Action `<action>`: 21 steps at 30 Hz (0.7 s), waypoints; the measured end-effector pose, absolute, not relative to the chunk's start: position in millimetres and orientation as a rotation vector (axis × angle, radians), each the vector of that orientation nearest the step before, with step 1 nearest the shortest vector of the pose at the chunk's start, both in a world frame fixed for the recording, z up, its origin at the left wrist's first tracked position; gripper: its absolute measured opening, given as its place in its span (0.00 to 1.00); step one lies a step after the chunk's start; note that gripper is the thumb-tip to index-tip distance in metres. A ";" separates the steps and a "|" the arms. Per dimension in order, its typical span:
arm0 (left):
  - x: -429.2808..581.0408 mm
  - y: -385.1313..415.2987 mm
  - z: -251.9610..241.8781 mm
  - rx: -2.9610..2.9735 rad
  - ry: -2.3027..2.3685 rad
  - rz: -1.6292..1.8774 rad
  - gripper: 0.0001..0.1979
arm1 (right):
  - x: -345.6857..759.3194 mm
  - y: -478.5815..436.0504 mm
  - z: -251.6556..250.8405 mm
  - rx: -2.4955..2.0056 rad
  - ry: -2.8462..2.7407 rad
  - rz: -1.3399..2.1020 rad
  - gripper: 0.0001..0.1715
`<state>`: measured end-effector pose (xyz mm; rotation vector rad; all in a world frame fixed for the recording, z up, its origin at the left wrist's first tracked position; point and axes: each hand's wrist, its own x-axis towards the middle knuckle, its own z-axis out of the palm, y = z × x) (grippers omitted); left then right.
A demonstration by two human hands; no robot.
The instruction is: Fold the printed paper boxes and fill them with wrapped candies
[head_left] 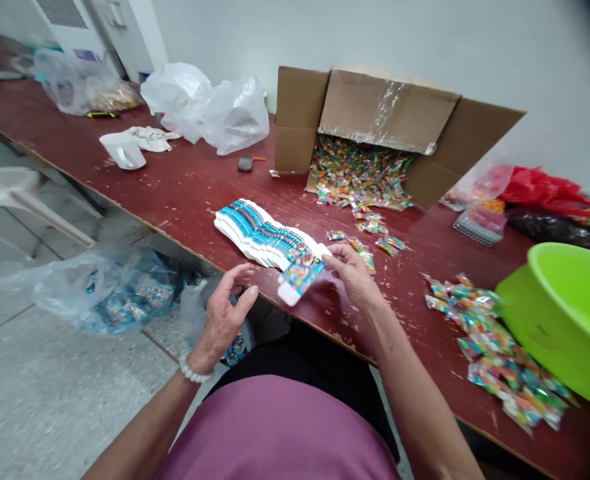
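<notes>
Purple shirt (279, 430), nearest cam. L hand (227, 313): empty, fingers loosely spread, nr. front edge of surface (189, 193). R hand (352, 270): pinched 1 printed box (303, 273) by its far end, at R end of row (259, 230). Status (est.): 1 box in hand, fill unclear; many in row remained, looked flat. Candy (362, 167) in carton (389, 113): plenty left. Bag (109, 287) on floor (85, 380) held printed packs (135, 297), poss. done; qty. unclear. Box orientation: long axis ran diag., white flap (289, 294) pointing L & twd. wearer.
</notes>
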<state>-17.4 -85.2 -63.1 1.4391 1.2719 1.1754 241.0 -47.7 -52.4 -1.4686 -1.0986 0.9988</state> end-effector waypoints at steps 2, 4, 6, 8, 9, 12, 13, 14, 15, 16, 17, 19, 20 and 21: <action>-9.5 -88.4 -46.9 1.198 0.964 0.885 0.27 | 234.1 -69.7 -39.2 -1.244 -1.152 1.194 0.17; -0.9 -96.0 -39.1 0.975 0.659 0.557 0.29 | 222.6 -88.6 -29.0 -1.053 -1.183 1.366 0.16; 7.1 -106.7 -39.0 0.828 0.461 0.381 0.29 | 211.1 -101.7 -23.4 -0.972 -1.185 1.459 0.15; 12.5 -117.2 -42.8 0.762 0.398 0.372 0.27 | 203.3 -109.0 -22.3 -0.936 -1.179 1.496 0.15; 13.9 -121.2 -44.6 0.761 0.397 0.390 0.26 | 201.2 -111.2 -22.8 -0.924 -1.176 1.504 0.15; 14.6 -126.8 -44.3 0.812 0.433 0.433 0.26 | 200.5 -115.5 -24.1 -0.887 -1.159 1.543 0.17; 14.4 -127.0 -41.9 0.826 0.453 0.439 0.26 | 201.0 -117.1 -23.5 -0.873 -1.146 1.566 0.19; 14.3 -126.8 -38.7 0.829 0.478 0.450 0.25 | 201.4 -118.9 -22.2 -0.859 -1.133 1.589 0.21; 14.5 -126.6 -35.2 0.828 0.510 0.466 0.23 | 201.8 -121.0 -20.4 -0.846 -1.123 1.608 0.22; 14.9 -126.4 -31.6 0.834 0.542 0.485 0.22 | 201.9 -123.4 -18.4 -0.836 -1.117 1.619 0.23; 15.7 -126.5 -28.6 0.848 0.572 0.504 0.21 | 201.8 -125.9 -16.6 -0.831 -1.115 1.623 0.24; 18.0 -127.1 -25.4 0.880 0.621 0.536 0.19 | 201.0 -131.2 -15.4 -0.834 -1.115 1.632 0.25; 19.5 -127.6 -25.5 0.891 0.643 0.549 0.18 | 200.3 -133.9 -16.4 -0.835 -1.118 1.649 0.25; 21.2 -128.1 -26.7 0.895 0.665 0.562 0.18 | 199.1 -136.4 -18.6 -0.840 -1.124 1.675 0.25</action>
